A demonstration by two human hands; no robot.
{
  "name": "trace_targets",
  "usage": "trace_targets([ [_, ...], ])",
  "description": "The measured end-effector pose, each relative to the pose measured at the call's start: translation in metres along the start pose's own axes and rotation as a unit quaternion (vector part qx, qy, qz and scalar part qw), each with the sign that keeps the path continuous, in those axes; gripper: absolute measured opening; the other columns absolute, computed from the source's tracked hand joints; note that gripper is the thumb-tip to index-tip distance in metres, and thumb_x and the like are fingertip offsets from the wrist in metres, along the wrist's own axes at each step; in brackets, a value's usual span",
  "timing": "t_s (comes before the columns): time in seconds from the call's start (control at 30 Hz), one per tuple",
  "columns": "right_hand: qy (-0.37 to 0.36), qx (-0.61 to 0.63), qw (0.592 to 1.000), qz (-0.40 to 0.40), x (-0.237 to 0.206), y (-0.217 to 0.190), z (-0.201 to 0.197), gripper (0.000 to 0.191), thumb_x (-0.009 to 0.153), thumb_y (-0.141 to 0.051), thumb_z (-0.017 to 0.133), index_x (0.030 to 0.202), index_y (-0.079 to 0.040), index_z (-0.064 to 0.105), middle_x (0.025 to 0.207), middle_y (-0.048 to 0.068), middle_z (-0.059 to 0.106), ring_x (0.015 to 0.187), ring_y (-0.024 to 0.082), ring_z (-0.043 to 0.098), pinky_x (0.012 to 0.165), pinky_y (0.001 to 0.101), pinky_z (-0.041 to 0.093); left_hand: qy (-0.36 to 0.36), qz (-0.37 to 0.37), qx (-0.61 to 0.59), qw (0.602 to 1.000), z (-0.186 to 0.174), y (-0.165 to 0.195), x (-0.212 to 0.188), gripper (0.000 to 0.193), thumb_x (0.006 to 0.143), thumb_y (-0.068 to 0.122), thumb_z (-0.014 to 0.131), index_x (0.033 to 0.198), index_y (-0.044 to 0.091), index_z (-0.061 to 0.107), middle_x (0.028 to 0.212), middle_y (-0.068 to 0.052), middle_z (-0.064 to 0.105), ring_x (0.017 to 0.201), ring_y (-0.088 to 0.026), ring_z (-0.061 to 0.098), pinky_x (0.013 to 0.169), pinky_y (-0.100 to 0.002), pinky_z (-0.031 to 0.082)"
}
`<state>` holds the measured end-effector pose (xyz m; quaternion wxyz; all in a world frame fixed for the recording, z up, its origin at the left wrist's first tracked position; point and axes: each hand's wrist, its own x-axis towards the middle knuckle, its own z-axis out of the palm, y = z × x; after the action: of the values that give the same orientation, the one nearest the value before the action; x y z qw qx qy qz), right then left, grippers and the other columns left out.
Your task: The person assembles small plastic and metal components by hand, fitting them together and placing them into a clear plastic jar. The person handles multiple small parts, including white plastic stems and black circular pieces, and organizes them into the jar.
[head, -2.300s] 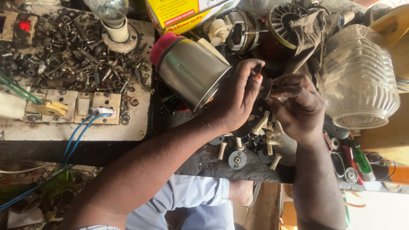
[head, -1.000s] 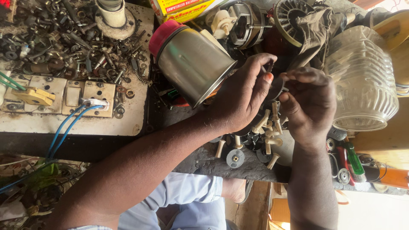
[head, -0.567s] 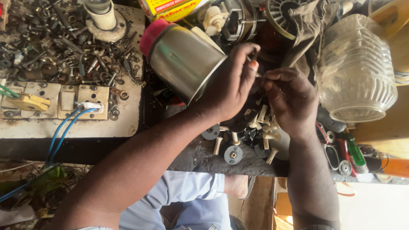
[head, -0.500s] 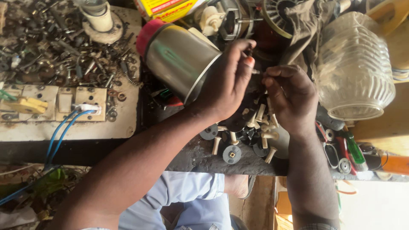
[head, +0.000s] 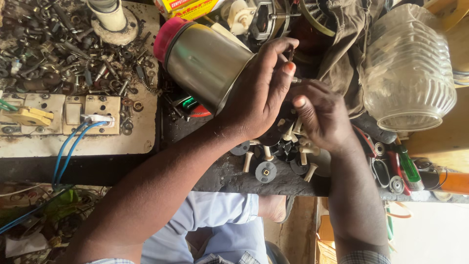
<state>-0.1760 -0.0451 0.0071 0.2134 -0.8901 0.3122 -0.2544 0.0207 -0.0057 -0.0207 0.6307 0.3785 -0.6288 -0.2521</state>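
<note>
Near the bench's front edge lie small black discs with pale pegs (head: pixel 266 168), just under both hands. The hands have moved up and a bit right since the earlier frames, and they now sit closer together. The left hand (head: pixel 261 93) curls beside a steel can (head: pixel 207 66), its fingertips pinching a thin metal pin (head: pixel 294 79). The right hand (head: pixel 320 115) meets it there, fingers bent, touching the same pin. How tight the grip is, I cannot tell. The can has a pink lid and lies tilted. Far back, at the bench's far edge, a yellow box with a red band (head: pixel 188 7) shows only its bottom. A ribbed glass jar (head: pixel 408 73) lies at the right.
</note>
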Motion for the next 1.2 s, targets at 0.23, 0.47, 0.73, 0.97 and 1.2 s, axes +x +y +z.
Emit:
trace_targets([
  [0.23,-0.076,0.067,0.995,-0.009,-0.003,-0.003,-0.030,0.045,0.102,-0.036,0.067,0.120,0.004,0.066,0.120,0.015,0.072,0.107,0.025,0.073,0.087,0.0343,0.061,0.008,-0.004,0.001,1.000,0.005,-0.008,0.000,0.036,0.120,0.028,0.045,0.148,0.007,0.042,0.120,-0.012,0.062,0.107,-0.021,0.066,0.100,-0.036,0.055],
  [0.47,-0.093,-0.010,0.991,-0.091,0.002,-0.004,-0.005,0.066,0.094,-0.058,0.066,0.127,-0.001,0.069,0.125,0.016,0.070,0.122,0.031,0.067,0.108,0.0450,0.053,0.014,-0.020,-0.006,1.000,0.006,-0.009,-0.002,0.037,0.119,0.027,0.044,0.149,0.006,0.040,0.115,-0.010,0.060,0.104,-0.018,0.066,0.096,-0.034,0.056],
  [0.73,-0.103,-0.075,0.989,-0.079,0.005,-0.018,0.003,0.065,0.081,-0.060,0.077,0.121,-0.009,0.072,0.119,0.013,0.069,0.115,0.036,0.067,0.100,0.0473,0.052,0.022,-0.010,-0.003,1.000,0.008,-0.012,-0.003,0.036,0.120,0.026,0.044,0.150,0.005,0.040,0.110,-0.009,0.060,0.095,-0.016,0.065,0.093,-0.033,0.056],
  [0.97,-0.090,-0.123,0.984,-0.094,0.006,-0.025,0.004,0.075,0.078,-0.061,0.078,0.127,-0.004,0.070,0.126,0.017,0.067,0.119,0.039,0.065,0.100,0.0493,0.051,0.014,-0.025,0.016,0.999,0.008,-0.015,-0.002,0.037,0.119,0.027,0.045,0.148,0.005,0.041,0.106,-0.008,0.060,0.095,-0.016,0.066,0.086,-0.032,0.056],
  [1.2,-0.096,-0.107,0.986,-0.087,0.003,-0.028,0.005,0.070,0.080,-0.059,0.080,0.124,-0.006,0.071,0.121,0.015,0.066,0.116,0.036,0.067,0.099,0.0465,0.054,0.003,-0.018,0.008,1.000,0.007,-0.016,-0.001,0.038,0.120,0.028,0.044,0.150,0.006,0.039,0.108,-0.008,0.061,0.098,-0.017,0.067,0.088,-0.032,0.056],
])
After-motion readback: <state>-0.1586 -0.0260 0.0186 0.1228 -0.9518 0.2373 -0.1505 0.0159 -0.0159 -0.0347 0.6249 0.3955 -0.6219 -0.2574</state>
